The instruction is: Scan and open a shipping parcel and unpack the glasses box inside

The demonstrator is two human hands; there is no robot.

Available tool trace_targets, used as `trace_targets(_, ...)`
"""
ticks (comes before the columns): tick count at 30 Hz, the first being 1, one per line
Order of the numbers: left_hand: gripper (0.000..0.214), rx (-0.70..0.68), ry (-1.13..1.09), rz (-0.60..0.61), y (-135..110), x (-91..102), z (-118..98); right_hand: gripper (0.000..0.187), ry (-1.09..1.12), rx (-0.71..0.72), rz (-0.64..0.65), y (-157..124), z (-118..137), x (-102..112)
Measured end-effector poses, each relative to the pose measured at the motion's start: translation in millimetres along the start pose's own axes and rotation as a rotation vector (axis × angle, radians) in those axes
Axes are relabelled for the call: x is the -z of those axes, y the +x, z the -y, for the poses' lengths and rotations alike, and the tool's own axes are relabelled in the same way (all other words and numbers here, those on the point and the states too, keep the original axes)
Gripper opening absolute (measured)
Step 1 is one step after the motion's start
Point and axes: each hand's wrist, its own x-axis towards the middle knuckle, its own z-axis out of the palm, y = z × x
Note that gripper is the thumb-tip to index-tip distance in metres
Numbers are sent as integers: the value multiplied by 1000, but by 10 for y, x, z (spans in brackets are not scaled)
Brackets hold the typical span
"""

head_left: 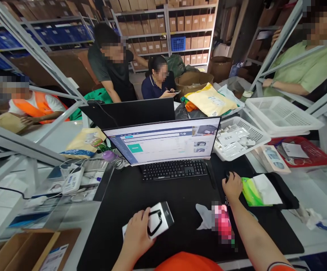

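One white box (155,218): in the left hand, low over the near part of the black mat (180,192); whether it touched the mat could not be told. A dark loop, printed or attached, crossed its upper face.
Progress: the work seemed under way, judging by the box already taken up and the page open on the monitor (163,143). No opening showed in the visible faces of the box, and it had not been let go.
Left over: setting the box down appeared undone; whether anything else remained could not be judged from this view.
Left hand (138,231): closed around the near side of the box, fingers curled over its top and side, covering much of it.
Right hand (233,184): bent over a dark mouse (227,175), fingers loosely curved on it; the palm hid most of the mouse, so how firmly it was gripped could not be told.
Between the hands: a clear plastic piece (203,216) lay beside a blurred pink item (224,224) on the mat.
Beside the right hand: a green tissue packet (249,192) with a white sheet showing.
Beyond the hands: the keyboard (174,170) sat in front of the monitor, untouched.
Surface (87,214): it carried the mat and, to the right, a white basket (261,138) of small packets and a red tray (318,150).
Across the surface: a person in dark blue (153,88) held a phone-like device.
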Motion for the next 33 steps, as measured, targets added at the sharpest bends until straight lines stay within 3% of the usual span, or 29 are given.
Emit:
trace_targets(5,103,427,-127,-109,14,150,196,42,-7,14,-5,5,6,3)
trace_targets(10,115,762,-286,58,111,167,649,42,-1,22,-17,16,37,5)
trace_targets(16,112,924,-218,38,128,97,1152,41,46,15,-7,36,90,87)
trace_targets(21,104,960,-136,-19,148,68,1264,42,144,43,8,151,361,231)
trace_targets(24,82,812,-6,-217,253,-35,1121,40,238,149,68,107,857,282)
trace_targets(27,60,406,50,-455,512,-191,837,37,334,323,182,-140,1619,282)
trace_targets(30,42,-16,-72,-478,928,-347,547,41,396,485,300,-454,2417,208)
trace_targets(33,37,-191,-119,-495,1402,-461,408,43,403,521,350,-634,2983,63)
